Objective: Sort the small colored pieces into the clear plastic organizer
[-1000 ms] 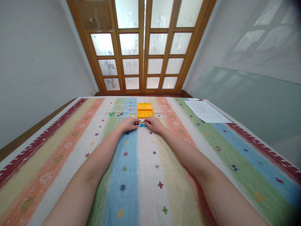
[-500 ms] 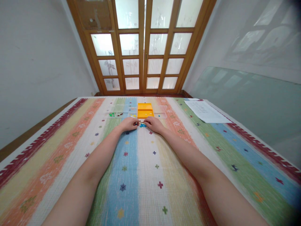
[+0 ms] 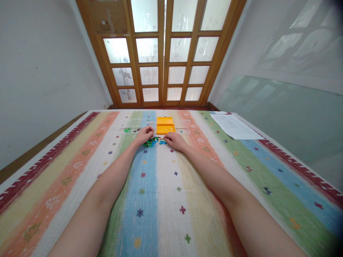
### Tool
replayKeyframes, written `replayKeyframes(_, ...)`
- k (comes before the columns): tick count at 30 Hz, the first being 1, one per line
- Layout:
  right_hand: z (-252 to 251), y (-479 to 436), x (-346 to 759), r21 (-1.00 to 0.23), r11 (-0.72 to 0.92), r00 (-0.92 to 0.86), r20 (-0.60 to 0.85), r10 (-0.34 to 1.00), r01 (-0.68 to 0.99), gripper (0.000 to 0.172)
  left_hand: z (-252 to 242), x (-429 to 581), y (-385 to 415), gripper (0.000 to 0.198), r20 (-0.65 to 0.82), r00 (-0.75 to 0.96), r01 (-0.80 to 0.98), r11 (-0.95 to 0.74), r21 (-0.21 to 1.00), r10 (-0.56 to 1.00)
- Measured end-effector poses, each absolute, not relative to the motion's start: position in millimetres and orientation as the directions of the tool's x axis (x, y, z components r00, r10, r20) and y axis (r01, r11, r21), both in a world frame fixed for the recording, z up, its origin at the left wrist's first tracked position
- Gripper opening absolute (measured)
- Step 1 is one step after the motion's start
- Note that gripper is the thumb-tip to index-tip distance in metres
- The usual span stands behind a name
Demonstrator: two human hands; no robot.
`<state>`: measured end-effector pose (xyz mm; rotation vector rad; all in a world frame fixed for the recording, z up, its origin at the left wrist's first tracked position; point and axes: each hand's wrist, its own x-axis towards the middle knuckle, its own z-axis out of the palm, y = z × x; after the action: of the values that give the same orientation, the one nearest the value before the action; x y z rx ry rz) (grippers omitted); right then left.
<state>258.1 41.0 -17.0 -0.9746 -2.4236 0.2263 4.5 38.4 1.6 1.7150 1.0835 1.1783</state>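
My left hand (image 3: 145, 135) is closed in a pinch just beyond a mixed pile of small green, blue and dark pieces (image 3: 150, 142). Whatever lies between its fingertips is too small to make out. It covers part of a clear divided tray (image 3: 139, 123), where green pieces (image 3: 127, 130) and dark brown pieces (image 3: 136, 130) show in separate compartments. To the right, my right hand (image 3: 174, 140) rests low with bent fingers drawn together. Its fingertips are at a few small blue pieces (image 3: 162, 142); what they grip, if anything, is hidden.
An open yellow box (image 3: 165, 121) stands just beyond my hands. Right of it is a clear compartment (image 3: 183, 123) with a small blue piece (image 3: 181, 131). Printed papers (image 3: 233, 126) lie at the far right on the striped tablecloth (image 3: 142, 225). Wooden glazed doors (image 3: 164, 71) rise behind.
My left hand has moved forward and to the left, away from the middle, uncovering the mixed pile. My right hand has hardly moved.
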Motion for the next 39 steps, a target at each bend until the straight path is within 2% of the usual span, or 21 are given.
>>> replayKeyframes(8,-15,40,258,-0.348,0.714,-0.606,0.378,0.700,0.608,0.021,3,-5,46,0.012,0.298,-0.034,0.037,-0.297,0.954,0.954)
replayKeyframes(16,-16,40,259,-0.351,0.720,-0.608,0.386,0.693,0.598,0.021,-2,-8,52,0.016,0.253,-0.192,0.015,-0.255,0.967,0.948)
replayKeyframes(29,-13,38,259,-0.357,0.710,-0.608,0.367,0.704,0.607,0.021,2,-6,48,0.039,0.207,-0.175,0.096,-0.193,0.977,0.963)
replayKeyframes(34,-13,38,258,-0.355,0.709,-0.602,0.375,0.705,0.609,0.021,2,-3,46,0.044,0.198,-0.110,0.112,-0.186,0.976,0.974)
replayKeyframes(39,-13,38,258,-0.353,0.706,-0.599,0.373,0.708,0.615,0.021,1,-2,45,0.045,0.177,-0.119,0.127,-0.162,0.979,0.977)
